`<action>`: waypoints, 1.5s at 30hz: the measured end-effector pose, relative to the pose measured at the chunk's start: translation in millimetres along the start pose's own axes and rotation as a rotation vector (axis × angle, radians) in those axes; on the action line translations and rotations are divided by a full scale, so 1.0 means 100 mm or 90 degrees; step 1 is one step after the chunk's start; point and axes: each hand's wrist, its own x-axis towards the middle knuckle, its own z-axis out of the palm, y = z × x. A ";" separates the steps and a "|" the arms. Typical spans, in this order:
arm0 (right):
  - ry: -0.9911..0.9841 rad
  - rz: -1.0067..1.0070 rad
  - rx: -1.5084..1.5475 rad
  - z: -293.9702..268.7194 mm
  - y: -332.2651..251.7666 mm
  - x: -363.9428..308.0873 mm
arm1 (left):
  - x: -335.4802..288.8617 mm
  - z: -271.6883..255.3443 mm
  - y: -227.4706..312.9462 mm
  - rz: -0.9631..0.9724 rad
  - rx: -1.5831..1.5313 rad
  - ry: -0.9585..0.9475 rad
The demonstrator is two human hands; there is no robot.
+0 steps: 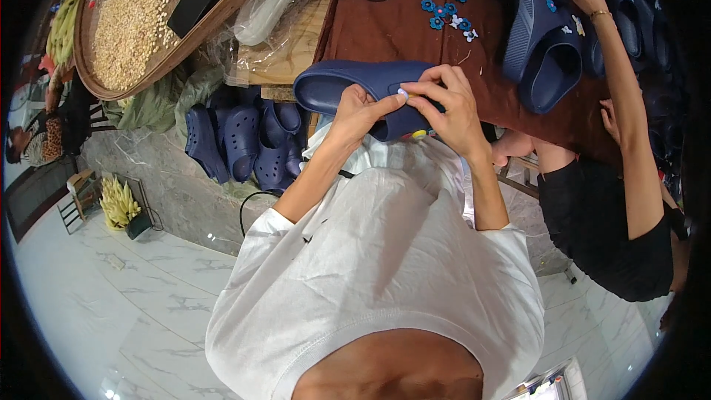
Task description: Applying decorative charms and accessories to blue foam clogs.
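Note:
A navy clog [315, 89] lies crosswise in front of my chest, at the brown-covered table's near edge. My left hand [357, 112] grips the clog by its near side, fingers curled and thumb stretched toward a small white and purple charm [402, 93]. My right hand [453, 110] is closed in a pinch on that charm, against the clog's upper. A yellow charm [420, 134] shows on the clog's lower side, under my right hand. Ahead on the brown cloth [385, 26] lie several flower charms [442, 12] in blue, with a few white ones among them.
At right, another person's arm [629, 104] reaches over navy clogs [552, 74] that carry charms. More clogs [242, 141] stand below the table at left. A round tray of grain [137, 22] holds a black phone-like slab [207, 0]. A clear plastic-wrapped pale shoe [274, 4] lies beside it.

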 end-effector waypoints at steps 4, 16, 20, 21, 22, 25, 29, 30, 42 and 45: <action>0.024 -0.043 -0.052 0.02 -0.01 -0.04 | -0.01 0.03 0.00 -0.013 0.004 0.014; 0.157 0.039 0.036 -0.02 -0.02 -0.14 | 0.05 0.18 -0.13 0.132 0.038 0.103; 0.265 0.065 0.021 0.00 0.08 -0.26 | 0.15 0.15 -0.02 0.061 0.006 0.095; 0.287 0.075 0.014 -0.01 0.08 -0.29 | 0.15 0.17 0.02 0.013 0.010 0.081; 0.306 0.072 0.007 -0.03 0.09 -0.31 | 0.16 0.19 0.07 -0.030 0.018 0.067; 0.350 0.072 0.007 -0.04 0.02 -0.35 | 0.24 0.07 -0.03 -0.072 -0.021 0.073; 0.442 0.112 0.035 0.03 0.01 -0.51 | 0.20 0.09 0.18 -0.070 -0.093 0.056; 0.458 0.123 0.049 0.06 0.00 -0.56 | 0.19 0.09 0.24 -0.051 -0.167 0.032; 0.188 0.206 0.423 0.45 0.04 -0.29 | 0.42 0.78 0.70 -0.037 -0.582 -0.092; 0.244 0.178 0.437 0.47 0.11 -0.17 | 0.48 0.98 0.76 -0.028 -0.587 -0.121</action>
